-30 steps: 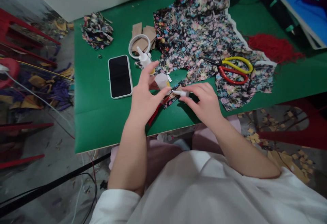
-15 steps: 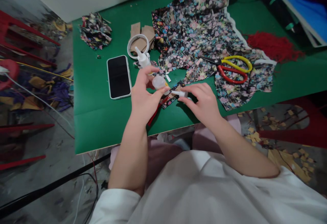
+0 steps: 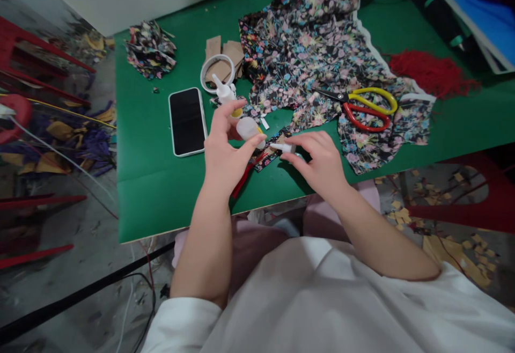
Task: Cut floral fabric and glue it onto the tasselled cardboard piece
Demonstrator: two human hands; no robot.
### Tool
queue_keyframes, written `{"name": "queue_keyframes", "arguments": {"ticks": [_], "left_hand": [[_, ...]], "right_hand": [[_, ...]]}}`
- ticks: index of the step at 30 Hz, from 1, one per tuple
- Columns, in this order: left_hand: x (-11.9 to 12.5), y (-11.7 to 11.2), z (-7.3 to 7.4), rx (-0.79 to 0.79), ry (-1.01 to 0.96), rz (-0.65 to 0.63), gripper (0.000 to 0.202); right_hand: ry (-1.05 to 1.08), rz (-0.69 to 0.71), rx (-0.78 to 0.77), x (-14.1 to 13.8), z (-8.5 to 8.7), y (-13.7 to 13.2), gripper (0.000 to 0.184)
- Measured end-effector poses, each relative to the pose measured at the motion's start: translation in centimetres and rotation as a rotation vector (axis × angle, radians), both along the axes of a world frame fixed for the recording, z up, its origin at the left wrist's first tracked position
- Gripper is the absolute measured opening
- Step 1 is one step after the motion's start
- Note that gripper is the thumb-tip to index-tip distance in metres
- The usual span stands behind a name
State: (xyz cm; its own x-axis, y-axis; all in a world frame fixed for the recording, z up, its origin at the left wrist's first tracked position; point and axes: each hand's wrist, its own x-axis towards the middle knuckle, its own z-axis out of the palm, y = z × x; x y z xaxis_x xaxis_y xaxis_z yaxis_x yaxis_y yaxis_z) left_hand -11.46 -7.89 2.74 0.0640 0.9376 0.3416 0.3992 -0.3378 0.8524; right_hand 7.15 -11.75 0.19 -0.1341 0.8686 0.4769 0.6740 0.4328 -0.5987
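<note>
My left hand is closed around a small translucent white bottle, tilted over the table between thumb and fingers. A white pointed nozzle cap sits pinched between the thumb and fingertips of my right hand, its tip toward the bottle but apart from it. Below and between both hands lies a small floral fabric piece with a tan patch. Red strands run beside it toward the table's front edge. Another white nozzle bottle stands just past my left fingers.
A phone lies left of my hands. Behind are a white tape roll, brown card pieces and a bundled floral cloth. Scissors rest on spread floral fabric, with red thread at the right.
My left hand and its bottle have shifted slightly left, widening the gap to the nozzle cap. My right hand has stayed almost still.
</note>
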Motion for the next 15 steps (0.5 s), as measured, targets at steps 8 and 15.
{"name": "queue_keyframes", "arguments": {"ticks": [8, 15], "left_hand": [[-0.2, -0.2, -0.2, -0.050, 0.040, 0.003, 0.071], [-0.3, 0.3, -0.9, -0.061, -0.031, -0.082, 0.069]], "right_hand": [[0.004, 0.000, -0.048, -0.1, 0.1, -0.1, 0.022], [0.011, -0.004, -0.058, -0.1, 0.0, -0.1, 0.022]]}}
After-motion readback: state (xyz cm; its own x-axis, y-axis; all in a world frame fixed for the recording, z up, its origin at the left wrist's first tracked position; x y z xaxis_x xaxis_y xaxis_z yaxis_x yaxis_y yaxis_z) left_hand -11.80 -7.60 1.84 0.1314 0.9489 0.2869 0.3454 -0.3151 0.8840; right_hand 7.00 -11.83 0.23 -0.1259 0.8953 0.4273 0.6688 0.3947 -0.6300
